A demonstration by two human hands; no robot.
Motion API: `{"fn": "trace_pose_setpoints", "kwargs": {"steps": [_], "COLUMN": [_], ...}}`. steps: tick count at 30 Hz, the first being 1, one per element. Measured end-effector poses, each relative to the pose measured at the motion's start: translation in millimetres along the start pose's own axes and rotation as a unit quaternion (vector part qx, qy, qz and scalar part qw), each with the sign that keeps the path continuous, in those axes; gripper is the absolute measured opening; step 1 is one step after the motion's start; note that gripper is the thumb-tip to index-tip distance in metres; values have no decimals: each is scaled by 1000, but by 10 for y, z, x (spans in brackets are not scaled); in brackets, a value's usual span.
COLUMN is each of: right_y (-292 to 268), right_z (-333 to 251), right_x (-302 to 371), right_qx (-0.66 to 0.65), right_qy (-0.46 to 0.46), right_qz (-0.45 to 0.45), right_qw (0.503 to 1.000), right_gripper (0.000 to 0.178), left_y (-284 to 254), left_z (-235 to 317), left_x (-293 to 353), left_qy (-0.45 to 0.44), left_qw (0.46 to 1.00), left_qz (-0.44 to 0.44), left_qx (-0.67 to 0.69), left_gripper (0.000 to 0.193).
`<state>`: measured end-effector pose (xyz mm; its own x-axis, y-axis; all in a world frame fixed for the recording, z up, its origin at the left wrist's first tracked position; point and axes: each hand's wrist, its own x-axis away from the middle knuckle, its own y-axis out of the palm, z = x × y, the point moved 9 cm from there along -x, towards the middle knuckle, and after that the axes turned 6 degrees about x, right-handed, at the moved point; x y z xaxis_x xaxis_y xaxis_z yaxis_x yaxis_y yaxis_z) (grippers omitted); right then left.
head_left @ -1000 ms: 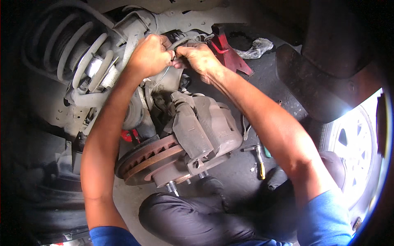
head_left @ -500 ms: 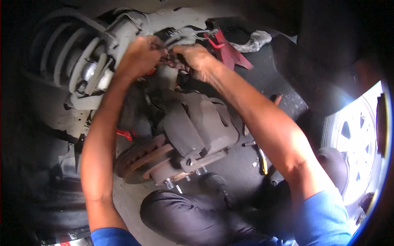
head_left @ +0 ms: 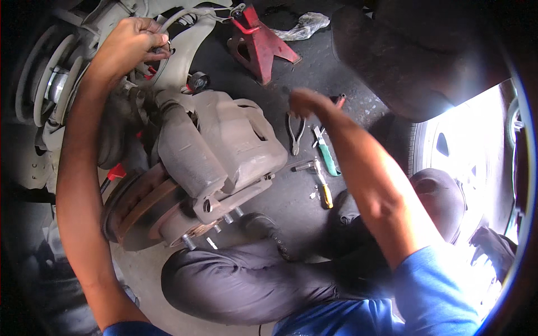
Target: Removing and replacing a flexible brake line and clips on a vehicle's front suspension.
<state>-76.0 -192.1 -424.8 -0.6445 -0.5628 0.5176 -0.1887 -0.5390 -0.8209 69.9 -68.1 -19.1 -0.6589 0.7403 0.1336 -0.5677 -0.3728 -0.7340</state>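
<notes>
- My left hand (head_left: 134, 46): fingers pinched closed on the grey hose (head_left: 175, 18), left of the red stand (head_left: 263, 47).
- My right hand (head_left: 308, 103): blurred, over pliers' (head_left: 295, 147) handles; grip, cannot tell.
- Pliers: on floor (head_left: 358, 89), off the caliper's (head_left: 241, 140) right edge.

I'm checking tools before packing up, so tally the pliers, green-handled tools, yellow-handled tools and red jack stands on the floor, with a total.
Pliers: 1 clearly recognisable
Green-handled tool: 1
Yellow-handled tool: 1
Red jack stand: 1
Total: 4
</notes>
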Motion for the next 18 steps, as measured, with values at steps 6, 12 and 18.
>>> {"fn": "trace_pose_setpoints", "kwargs": {"steps": [6,12,18], "right_y": [680,278,282], "right_z": [-766,-978,-936], "right_x": [609,271,299], "right_qx": [-430,-268,-209], "right_qy": [461,341,352], "right_qz": [149,125,166], "right_qw": [762,893,897], "right_gripper": [42,39,34], "left_y": [42,-15,61], "left_z": [19,52,75], "left_x": [13,80,124], "left_qy": [8,-13,-24], "left_qw": [1000,999,999], "left_qz": [-15,-11,-9], "left_qx": [23,35,24], "left_gripper": [28,28,27]}}
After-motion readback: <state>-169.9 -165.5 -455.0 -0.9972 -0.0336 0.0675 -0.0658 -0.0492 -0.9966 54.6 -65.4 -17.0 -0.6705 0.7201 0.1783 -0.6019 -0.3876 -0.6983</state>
